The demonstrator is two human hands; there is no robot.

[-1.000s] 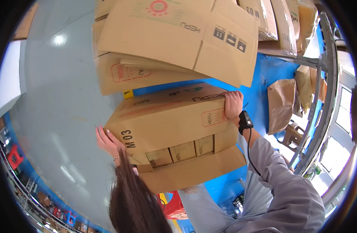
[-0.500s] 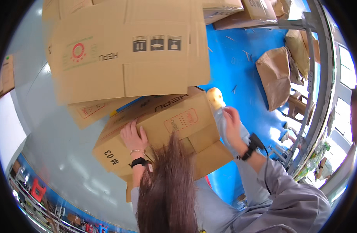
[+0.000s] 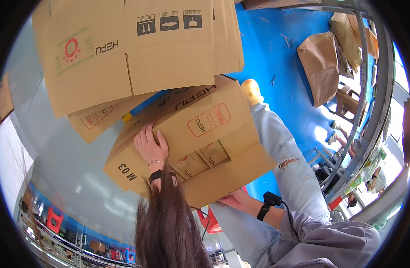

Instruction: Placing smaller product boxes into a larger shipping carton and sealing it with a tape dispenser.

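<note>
- At the far left, beyond the grey floor, a red stool [image 3: 54, 219] stands near low shelving.
- Upper left, a stack of flattened cartons [image 3: 93, 58] lies with its near edge just beside the large carton.
- Left of centre, the left hand [image 3: 150, 145] lies palm down on the carton, fingers together, thumb spread away; it is open and laid on the cardboard, not closed around anything.
- Over the left forearm hangs long dark hair [image 3: 171, 228], hiding part of the carton's lower edge.
- Mid-picture, the large carton [image 3: 171, 129] sits tilted between the flattened stack and the person's legs, its opening toward the body.
- Through that opening, smaller boxes [image 3: 214, 152] show in a row.
- Below and right of them, a wide flap [image 3: 234, 176] is folded outward.
- At the flap's lower edge, the right hand [image 3: 237, 200] touches the cardboard with bent fingers; whether it pinches the edge, I cannot tell.
- Right of the carton, a jeans leg [image 3: 276, 129] stretches over blue flooring.
- Farther right, a brown sack [image 3: 318, 67] stands beside a brown stool [image 3: 347, 103].
</note>
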